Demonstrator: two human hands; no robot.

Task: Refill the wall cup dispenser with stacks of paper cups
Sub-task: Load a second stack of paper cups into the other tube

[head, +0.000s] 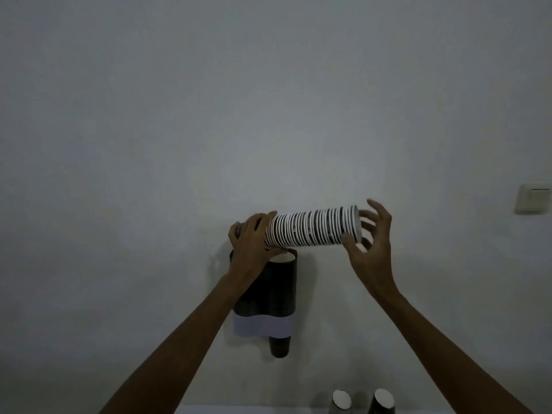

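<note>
Cup stack (313,228) held sideways above dispenser (268,294). Left hand (251,243) wrapped around narrow end; right hand (370,243) fingers spread at rim. Risk: stack separated, cups dropped during tilting.

Counted: two hands, one held stack, one dispenser

Two hands: left hand (249,237), right hand (369,245). One cup stack (313,228) (individual cups too many and blurred to count), one wall dispenser (268,294), two more stacks (341,400) at bottom, one wall switch (534,198).
</note>
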